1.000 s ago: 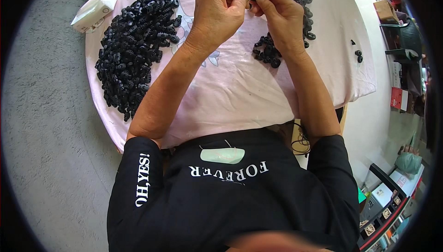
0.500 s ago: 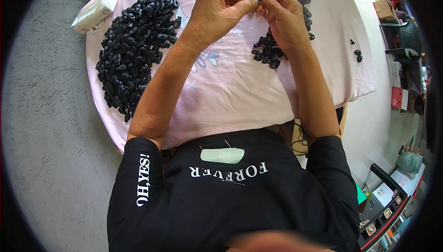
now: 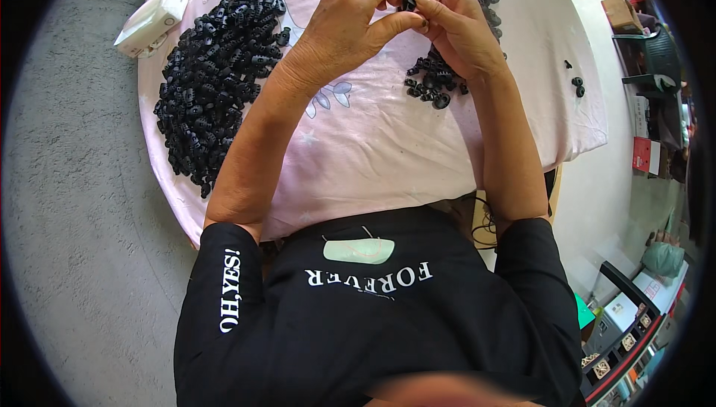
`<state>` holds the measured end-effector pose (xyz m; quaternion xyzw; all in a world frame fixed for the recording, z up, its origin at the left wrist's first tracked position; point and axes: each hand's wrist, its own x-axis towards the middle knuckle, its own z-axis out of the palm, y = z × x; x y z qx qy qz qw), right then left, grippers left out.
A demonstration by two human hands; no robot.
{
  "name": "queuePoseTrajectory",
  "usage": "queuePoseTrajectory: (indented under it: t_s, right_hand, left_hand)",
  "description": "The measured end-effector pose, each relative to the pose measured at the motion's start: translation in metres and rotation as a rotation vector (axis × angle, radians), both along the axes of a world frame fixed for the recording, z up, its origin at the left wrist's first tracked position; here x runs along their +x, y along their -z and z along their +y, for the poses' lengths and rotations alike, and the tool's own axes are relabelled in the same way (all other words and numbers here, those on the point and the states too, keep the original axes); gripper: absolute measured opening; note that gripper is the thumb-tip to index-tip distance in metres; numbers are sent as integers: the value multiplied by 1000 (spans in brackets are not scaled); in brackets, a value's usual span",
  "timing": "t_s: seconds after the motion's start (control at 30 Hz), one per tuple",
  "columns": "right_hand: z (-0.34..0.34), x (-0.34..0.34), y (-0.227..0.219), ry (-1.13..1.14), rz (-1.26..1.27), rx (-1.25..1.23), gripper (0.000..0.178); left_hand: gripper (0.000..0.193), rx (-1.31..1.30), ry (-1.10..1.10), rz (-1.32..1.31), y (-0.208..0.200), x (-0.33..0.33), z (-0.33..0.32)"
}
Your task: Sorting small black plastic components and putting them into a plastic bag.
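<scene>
Between my two hands, over the far middle of the table, is a small black plastic part (image 3: 408, 0). My left hand (image 3: 347, 23) pinches it from the left with thumb and forefinger. From the other side my right hand (image 3: 461, 30) grips it between its fingertips, which partly hide it. A large heap of black ribbed plastic pieces (image 3: 209, 82) lies left of my left forearm. Smaller black pieces, some round, form a second heap (image 3: 434, 77) below and behind my right hand, running up to the far edge of the view.
Pale pink printed cloth (image 3: 373, 161) covers the table. A white pack (image 3: 154, 19) sits at its left edge. A few loose black pieces (image 3: 578, 86) lie at the right. Beyond the table are a dark chair (image 3: 656, 56), a cardboard box (image 3: 621, 14) and grey floor (image 3: 82, 183).
Both hands stay together at nearly the same spot. The fingers have shifted around the black part, and more of it shows between the fingertips.
</scene>
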<state>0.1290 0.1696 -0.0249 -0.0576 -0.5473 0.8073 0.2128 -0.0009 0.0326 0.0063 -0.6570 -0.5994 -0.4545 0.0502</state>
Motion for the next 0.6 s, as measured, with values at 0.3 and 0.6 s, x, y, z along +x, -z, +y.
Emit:
queuePoseTrajectory:
  t_s: [0.3,0.6]
  right_hand:
    - [7,3,5,-47,-4,-6,44]
    - [21,-3,9,125,171,77,18]
  left_hand:
    - [22,27,-1,-20,0,3,1]
    - [21,-92,-283,-216,-8,-25,-5]
